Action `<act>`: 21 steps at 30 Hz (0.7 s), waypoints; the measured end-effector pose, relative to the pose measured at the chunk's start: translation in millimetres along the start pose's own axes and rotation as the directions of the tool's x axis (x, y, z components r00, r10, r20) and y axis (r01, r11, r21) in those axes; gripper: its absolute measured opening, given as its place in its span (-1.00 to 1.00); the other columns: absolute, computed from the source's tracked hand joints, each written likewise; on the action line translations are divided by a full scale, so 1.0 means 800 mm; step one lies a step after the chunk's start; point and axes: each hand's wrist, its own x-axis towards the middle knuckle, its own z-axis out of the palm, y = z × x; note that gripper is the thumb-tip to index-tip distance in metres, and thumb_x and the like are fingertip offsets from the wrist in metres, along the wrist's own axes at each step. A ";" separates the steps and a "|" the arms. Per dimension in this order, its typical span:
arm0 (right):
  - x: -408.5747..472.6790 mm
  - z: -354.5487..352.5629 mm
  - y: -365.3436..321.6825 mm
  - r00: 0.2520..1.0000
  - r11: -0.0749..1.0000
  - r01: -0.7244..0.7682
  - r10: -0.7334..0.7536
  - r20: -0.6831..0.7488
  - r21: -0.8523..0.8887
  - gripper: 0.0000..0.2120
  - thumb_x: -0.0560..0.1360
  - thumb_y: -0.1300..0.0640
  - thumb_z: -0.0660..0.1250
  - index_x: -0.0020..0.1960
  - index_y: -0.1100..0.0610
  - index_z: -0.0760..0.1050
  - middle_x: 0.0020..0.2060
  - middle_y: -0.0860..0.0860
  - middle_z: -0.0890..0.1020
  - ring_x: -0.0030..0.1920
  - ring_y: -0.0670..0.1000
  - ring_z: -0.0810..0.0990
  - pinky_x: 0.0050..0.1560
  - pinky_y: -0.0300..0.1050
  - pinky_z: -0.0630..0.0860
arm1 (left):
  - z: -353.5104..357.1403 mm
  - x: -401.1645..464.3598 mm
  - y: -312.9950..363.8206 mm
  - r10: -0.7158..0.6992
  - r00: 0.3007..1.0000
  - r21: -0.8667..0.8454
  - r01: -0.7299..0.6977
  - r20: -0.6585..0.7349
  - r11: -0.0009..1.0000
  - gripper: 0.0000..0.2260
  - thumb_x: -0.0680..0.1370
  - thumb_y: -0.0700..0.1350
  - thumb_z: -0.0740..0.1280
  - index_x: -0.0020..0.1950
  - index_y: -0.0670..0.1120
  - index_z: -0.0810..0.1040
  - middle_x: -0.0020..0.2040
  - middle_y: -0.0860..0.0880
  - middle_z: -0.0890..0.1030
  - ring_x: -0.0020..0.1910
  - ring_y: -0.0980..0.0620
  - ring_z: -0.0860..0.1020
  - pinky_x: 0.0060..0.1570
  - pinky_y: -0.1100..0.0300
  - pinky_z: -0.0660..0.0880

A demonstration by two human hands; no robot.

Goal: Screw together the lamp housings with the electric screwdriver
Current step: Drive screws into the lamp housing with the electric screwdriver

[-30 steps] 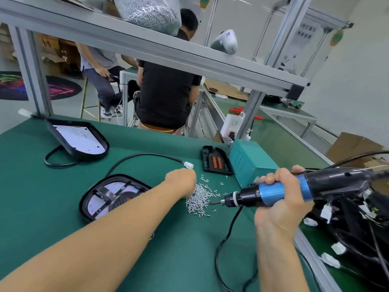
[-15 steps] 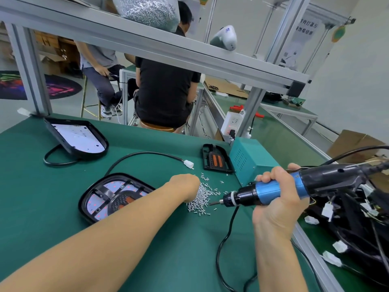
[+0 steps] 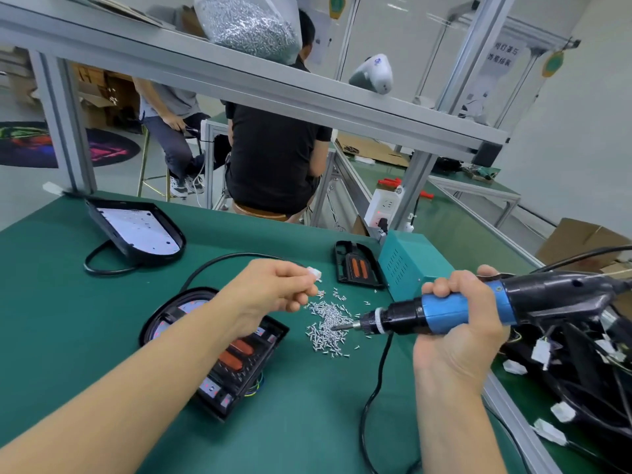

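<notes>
fingers (image 3: 304, 292) of left hand (image 3: 273, 289) pinched together above screws (image 3: 328, 326); right hand (image 3: 458, 323) grips screwdriver (image 3: 444, 311) level

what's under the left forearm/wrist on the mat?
An open lamp housing lies on the green mat under the left hand: black rim, two orange inserts, coloured wires at its near edge. The arm covers its middle; screw holes there can't be seen.

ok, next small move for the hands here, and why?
Probably bring the left hand to the driver bit and seat a screw. It hovers above the screw pile with fingertips pinched, and the right hand holds the electric screwdriver level, bit apparently bare.
</notes>
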 end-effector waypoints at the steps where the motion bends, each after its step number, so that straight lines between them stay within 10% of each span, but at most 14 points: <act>1: -0.007 0.008 -0.002 1.000 0.999 0.004 -0.005 0.031 0.036 -0.74 0.44 0.43 0.23 -0.08 0.08 0.38 -0.47 -0.05 0.42 -0.48 -0.08 0.43 -0.28 -0.19 0.48 | -0.008 -0.015 -0.001 -0.008 1.000 -0.072 0.009 0.003 0.997 -0.96 0.48 -0.22 0.40 -0.17 -0.14 0.63 -0.29 -0.04 0.64 -0.40 0.15 0.53 -0.43 0.34 0.47; 9: -0.037 0.058 0.012 0.984 0.972 -0.114 0.082 0.160 0.203 -0.78 0.30 0.26 0.26 -0.09 0.05 0.39 -0.47 -0.08 0.41 -0.47 -0.09 0.41 -0.29 -0.23 0.46 | -0.050 -0.086 -0.022 -0.109 0.994 -0.508 0.090 -0.006 0.857 -0.89 0.32 -0.25 0.40 -0.17 -0.21 0.64 -0.29 -0.11 0.61 -0.41 0.08 0.56 -0.47 0.31 0.52; 21: -0.066 0.089 0.031 0.969 0.967 -0.156 0.111 0.222 0.201 -0.77 0.30 0.28 0.26 -0.08 0.07 0.38 -0.47 -0.08 0.41 -0.48 -0.10 0.41 -0.31 -0.23 0.46 | -0.066 -0.108 -0.030 -0.029 0.999 -0.486 0.013 -0.027 0.874 -0.91 0.33 -0.25 0.40 -0.22 -0.19 0.69 -0.28 -0.15 0.63 -0.40 0.05 0.56 -0.38 0.28 0.56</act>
